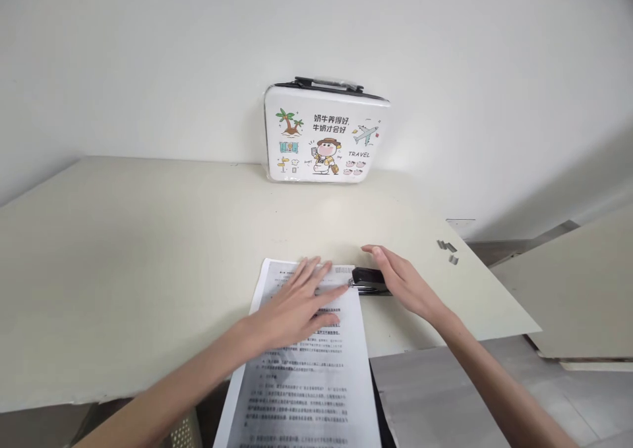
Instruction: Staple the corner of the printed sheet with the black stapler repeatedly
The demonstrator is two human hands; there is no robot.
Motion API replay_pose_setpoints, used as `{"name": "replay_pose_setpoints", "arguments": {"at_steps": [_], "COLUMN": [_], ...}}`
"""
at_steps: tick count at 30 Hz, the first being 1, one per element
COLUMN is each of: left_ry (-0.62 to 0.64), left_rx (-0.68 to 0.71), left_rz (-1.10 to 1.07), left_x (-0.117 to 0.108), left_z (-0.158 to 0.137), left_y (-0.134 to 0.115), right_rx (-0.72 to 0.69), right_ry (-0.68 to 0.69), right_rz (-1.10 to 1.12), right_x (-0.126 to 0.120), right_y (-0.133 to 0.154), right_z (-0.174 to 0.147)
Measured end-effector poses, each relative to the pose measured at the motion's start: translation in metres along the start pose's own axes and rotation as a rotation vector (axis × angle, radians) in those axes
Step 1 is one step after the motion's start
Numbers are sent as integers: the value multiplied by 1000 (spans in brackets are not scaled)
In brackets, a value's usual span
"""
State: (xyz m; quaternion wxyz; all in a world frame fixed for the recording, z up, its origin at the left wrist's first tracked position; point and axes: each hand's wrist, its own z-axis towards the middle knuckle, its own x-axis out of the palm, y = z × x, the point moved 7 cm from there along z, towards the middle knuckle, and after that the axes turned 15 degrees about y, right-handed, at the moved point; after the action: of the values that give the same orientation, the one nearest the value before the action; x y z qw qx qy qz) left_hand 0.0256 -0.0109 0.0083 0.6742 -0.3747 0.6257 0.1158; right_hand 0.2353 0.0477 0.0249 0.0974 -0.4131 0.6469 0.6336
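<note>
A printed sheet of paper [297, 382] lies on the table and hangs over its front edge. My left hand [301, 303] rests on its upper part with the fingers spread, pressing nothing but the page. Its index fingertip reaches the nose of a black stapler [366, 278], beside the sheet's upper right corner. That nose meets the right margin of the paper; whether the page sits between the jaws, I cannot tell. Over the stapler's back end is my right hand [403, 280], its fingers stretched out past the far side. The hand hides that end.
Several small grey staple strips [449, 245] lie toward the right edge of the table [148, 256]. A white case with cartoon prints [326, 134] stands upright at the back against the wall. Another pale tabletop [588, 283] is at the far right, across a gap.
</note>
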Motion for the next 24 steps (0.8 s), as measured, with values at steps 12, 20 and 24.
{"name": "replay_pose_setpoints", "arguments": {"at_steps": [12, 20, 24], "left_ry": [-55, -95, -94], "left_rx": [-32, -17, -29], "left_rz": [-12, -16, -17], "left_x": [20, 25, 28], "left_z": [-2, -3, -2], "left_y": [-29, -31, -32], "right_rx": [115, 157, 159], "right_ry": [113, 138, 122], "right_rz": [-139, -180, -219], "right_x": [16, 19, 19], "right_y": [24, 25, 26], "right_z": [20, 22, 23]}}
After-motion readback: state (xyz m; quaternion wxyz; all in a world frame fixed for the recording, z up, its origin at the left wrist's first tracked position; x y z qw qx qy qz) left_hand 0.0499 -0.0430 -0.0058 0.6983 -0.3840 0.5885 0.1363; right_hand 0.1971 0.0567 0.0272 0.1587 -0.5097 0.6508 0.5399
